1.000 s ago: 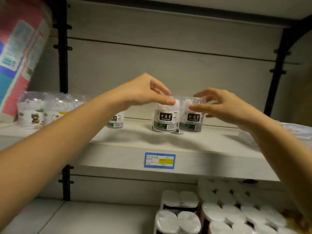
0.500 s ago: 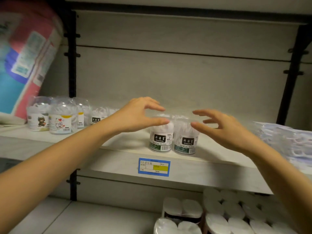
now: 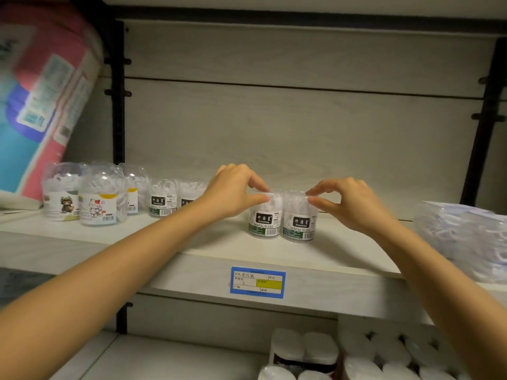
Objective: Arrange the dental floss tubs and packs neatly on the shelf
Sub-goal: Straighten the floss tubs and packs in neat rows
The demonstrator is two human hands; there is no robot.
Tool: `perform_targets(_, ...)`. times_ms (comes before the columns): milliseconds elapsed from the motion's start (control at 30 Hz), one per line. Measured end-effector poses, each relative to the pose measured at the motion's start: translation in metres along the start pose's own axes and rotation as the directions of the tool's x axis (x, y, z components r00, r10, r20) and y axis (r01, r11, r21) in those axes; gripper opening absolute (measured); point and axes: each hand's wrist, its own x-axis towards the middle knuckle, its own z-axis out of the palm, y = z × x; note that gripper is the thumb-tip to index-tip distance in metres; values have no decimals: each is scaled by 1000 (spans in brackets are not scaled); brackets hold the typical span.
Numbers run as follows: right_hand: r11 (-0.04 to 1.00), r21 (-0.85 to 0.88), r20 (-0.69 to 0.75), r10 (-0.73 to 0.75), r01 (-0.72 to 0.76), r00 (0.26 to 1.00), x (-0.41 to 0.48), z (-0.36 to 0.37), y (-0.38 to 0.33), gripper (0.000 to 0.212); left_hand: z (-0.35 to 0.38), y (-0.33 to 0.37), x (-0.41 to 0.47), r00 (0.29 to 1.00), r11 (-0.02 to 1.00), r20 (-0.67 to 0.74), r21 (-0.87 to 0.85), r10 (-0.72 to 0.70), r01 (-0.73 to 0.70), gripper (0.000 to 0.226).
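**A:** Several cartoon-label tubs [image 3: 98, 200] stand well left of the fingers, then two dark-label tubs [image 3: 162, 200] near the left wrist. And the hands?

**B:** The left hand [image 3: 233, 193] pinches the lid rim of the left floss tub [image 3: 264, 222], thumb in front, fingertips curled over the top. Touching it on the right is the right floss tub [image 3: 299, 224], its rim pinched the same way by the right hand [image 3: 349, 201].

**A:** Both upright on the shelf [image 3: 192, 249]?

**B:** Yes, right under the fingertips, labels facing out. Bagged floss packs [image 3: 463, 237] lie well right of the right-hand fingers.
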Motion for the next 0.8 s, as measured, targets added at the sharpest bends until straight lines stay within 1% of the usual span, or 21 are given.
perform_targets(100,1000,-15,11,13,-12,1000,2,0,0,24,1,-1,2,1000,1000,-5,-11,1,-2,25)
perform_targets(167,998,-53,50,18,-16,999,3,-1,-1,31,-4,-2,-1,1000,1000,13,-16,-3,3,30)
perform_targets(200,997,-76,40,12,-9,999,2,-1,-3,37,-10,-4,-4,1000,1000,7,-20,-6,6,33)
perform_targets(233,996,-87,-27,-15,13,1000,0,-1,-7,41,-18,-7,-7,1000,1000,-26,-25,-2,2,33)
perform_targets(267,996,-71,-145,-62,52,988,-3,-2,-13,40,-28,-12,-11,996,999,-92,-36,1,-4,30)
perform_targets(333,985,42,-388,-138,167,911,-12,-5,-33,26,-55,-28,-21,969,997,-243,-83,-32,12,20)
perform_targets(367,970,127,-438,-133,208,889,-15,-6,-44,17,-69,-39,-25,959,995,-276,-98,-63,37,16)
perform_targets(400,950,218,-425,-114,223,898,-17,-7,-56,10,-82,-50,-30,958,992,-271,-100,-96,71,14)
perform_targets(433,934,288,-359,-102,213,928,-17,-7,-68,9,-92,-63,-34,964,990,-234,-91,-125,106,13)
perform_targets(467,928,328,-248,-99,180,964,-16,-5,-80,10,-101,-76,-38,972,988,-180,-76,-149,138,11)
perform_targets(500,933,331,-124,-108,143,986,-12,0,-90,11,-108,-88,-41,978,985,-124,-60,-171,164,10)
perform_targets(533,943,315,-5,-112,108,994,-6,6,-101,12,-114,-99,-43,979,982,-73,-47,-189,186,9)
perform_targets(567,956,280,90,-117,88,989,1,12,-110,14,-120,-109,-43,980,980,-27,-34,-199,198,9)
perform_targets(600,965,253,148,-112,72,983,9,20,-120,13,-125,-118,-42,980,980,17,-17,-200,200,10)
perform_targets(667,974,217,159,-96,60,983,29,35,-137,7,-134,-132,-33,980,984,98,17,-176,175,14)
perform_targets(733,982,179,127,-81,57,989,54,48,-153,20,-138,-141,-15,970,990,203,76,-136,123,24)
perform_targets(800,983,183,164,-54,24,985,78,61,-166,33,-137,-147,1,933,979,333,186,-139,79,41)
